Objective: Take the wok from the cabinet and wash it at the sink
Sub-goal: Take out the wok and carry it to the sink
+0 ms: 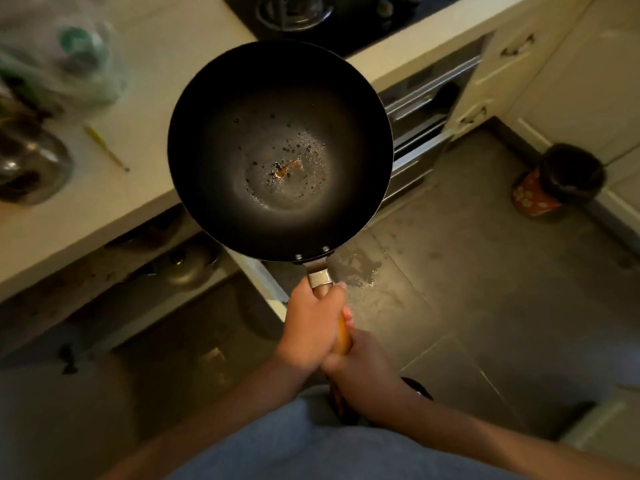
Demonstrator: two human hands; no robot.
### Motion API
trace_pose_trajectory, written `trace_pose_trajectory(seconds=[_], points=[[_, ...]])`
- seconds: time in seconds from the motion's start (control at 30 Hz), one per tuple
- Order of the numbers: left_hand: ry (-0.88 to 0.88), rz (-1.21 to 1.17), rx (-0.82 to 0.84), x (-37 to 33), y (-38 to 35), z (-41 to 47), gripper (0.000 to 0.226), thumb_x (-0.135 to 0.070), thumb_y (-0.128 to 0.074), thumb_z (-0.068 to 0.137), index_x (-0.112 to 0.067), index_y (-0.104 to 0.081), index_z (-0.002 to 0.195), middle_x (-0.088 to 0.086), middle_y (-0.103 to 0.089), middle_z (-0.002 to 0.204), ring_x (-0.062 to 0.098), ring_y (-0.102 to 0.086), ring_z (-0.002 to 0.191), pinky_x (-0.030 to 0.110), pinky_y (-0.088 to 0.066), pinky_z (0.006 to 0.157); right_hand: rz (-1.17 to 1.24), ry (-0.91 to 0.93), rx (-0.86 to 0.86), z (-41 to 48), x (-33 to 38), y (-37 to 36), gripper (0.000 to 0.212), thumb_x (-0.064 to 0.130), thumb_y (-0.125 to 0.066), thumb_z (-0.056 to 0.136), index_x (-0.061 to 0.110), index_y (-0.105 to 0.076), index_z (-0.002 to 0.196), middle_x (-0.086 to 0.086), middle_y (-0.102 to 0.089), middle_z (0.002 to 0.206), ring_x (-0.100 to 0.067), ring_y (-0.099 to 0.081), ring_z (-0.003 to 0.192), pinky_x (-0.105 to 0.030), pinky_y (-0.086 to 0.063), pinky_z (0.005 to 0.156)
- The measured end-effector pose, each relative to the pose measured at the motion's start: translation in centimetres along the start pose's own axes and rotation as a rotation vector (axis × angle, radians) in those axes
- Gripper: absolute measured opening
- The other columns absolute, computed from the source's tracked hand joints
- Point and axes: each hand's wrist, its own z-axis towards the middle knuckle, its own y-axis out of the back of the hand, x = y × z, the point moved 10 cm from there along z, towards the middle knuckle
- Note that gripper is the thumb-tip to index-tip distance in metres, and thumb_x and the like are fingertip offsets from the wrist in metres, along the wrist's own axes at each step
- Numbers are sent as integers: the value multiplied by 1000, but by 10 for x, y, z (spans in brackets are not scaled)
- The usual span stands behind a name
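Note:
A black wok (280,98) with a wooden handle hangs level in front of me, above the counter's edge and the floor. Its bottom holds droplets and a small orange-brown scrap. My left hand (313,323) is wrapped around the handle just below the metal collar. Behind it, my right hand (363,372) grips the handle's lower end. Below the counter, the open cabinet (166,292) is dark, with a metal pot inside. No sink shows in this view.
The pale counter (152,140) carries a plastic bag (69,57), a steel bowl (31,164) and a thin yellow stick (105,147). A black hob (339,19) sits at the back. Pulled-out drawers (422,109) stand right. A bin (561,178) stands on the wet floor.

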Motion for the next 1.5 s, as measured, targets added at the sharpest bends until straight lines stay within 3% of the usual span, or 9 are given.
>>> trace_pose_trajectory(seconds=[0.17, 0.27, 0.43, 0.57, 0.7, 0.87, 1.03, 1.2, 1.5], points=[[-5, 140, 147, -5, -77, 12, 10, -11, -59, 93, -7, -59, 84, 5, -58, 50, 14, -56, 43, 26, -53, 47, 204, -48, -158, -5, -8, 64, 9, 22, -65, 61, 20, -69, 54, 4, -62, 48, -8, -56, 45, -21, -45, 47], [-17, 193, 249, -15, -122, 24, 11, -10, -59, 93, -6, -59, 84, 5, -57, 50, 13, -55, 42, 24, -52, 45, 230, -128, -250, -2, -13, 97, 8, 25, -63, 60, 18, -65, 57, 1, -56, 39, -14, -53, 33, -23, -41, 41], [9, 228, 378, -29, -205, 51, 13, -6, -57, 94, -5, -55, 81, 6, -53, 48, 15, -51, 38, 24, -49, 43, 286, -105, -387, 16, -3, 162, 21, 19, -61, 69, 17, -61, 49, -4, -49, 34, -20, -47, 26, -18, -37, 36], [23, 260, 496, -40, -275, 78, 18, -5, -56, 95, -7, -53, 78, 3, -52, 43, 10, -49, 33, 19, -46, 37, 329, -108, -527, 36, 2, 223, 16, 21, -61, 66, 16, -63, 51, -11, -55, 42, -21, -48, 27, -20, -39, 35], [-14, 359, 601, -62, -340, 108, 12, -11, -59, 92, -7, -58, 81, 3, -56, 48, 10, -54, 37, 22, -49, 41, 394, -89, -626, 54, 20, 283, 18, 7, -60, 72, 11, -60, 55, -8, -54, 41, -19, -48, 27, -21, -40, 35], [-10, 440, 690, -90, -410, 129, 10, -16, -61, 91, -10, -61, 83, 0, -60, 49, 9, -58, 41, 25, -53, 46, 452, -34, -702, 67, 48, 349, 30, -6, -58, 80, 10, -54, 56, 5, -51, 38, -7, -48, 31, -17, -41, 37], [-77, 553, 767, -115, -473, 140, 11, -21, -61, 91, -10, -63, 90, -1, -63, 56, 8, -62, 47, 22, -53, 48, 553, -5, -748, 79, 59, 406, 37, -1, -59, 79, 21, -58, 49, 5, -53, 40, -8, -50, 32, -17, -41, 37], [-100, 556, 814, -128, -546, 151, 14, -17, -58, 93, -5, -64, 89, -2, -60, 52, 8, -60, 47, 20, -52, 48, 591, -24, -739, 91, 60, 474, 34, 7, -59, 74, 22, -64, 44, 2, -52, 39, -12, -49, 30, -18, -41, 35], [-144, 550, 732, -158, -695, 180, 14, -16, -59, 93, -6, -63, 86, 3, -62, 54, 12, -62, 45, 24, -54, 48, 560, -67, -734, 103, 76, 635, 19, 6, -54, 66, 17, -51, 50, 3, -46, 37, -13, -43, 27, -16, -34, 34]])
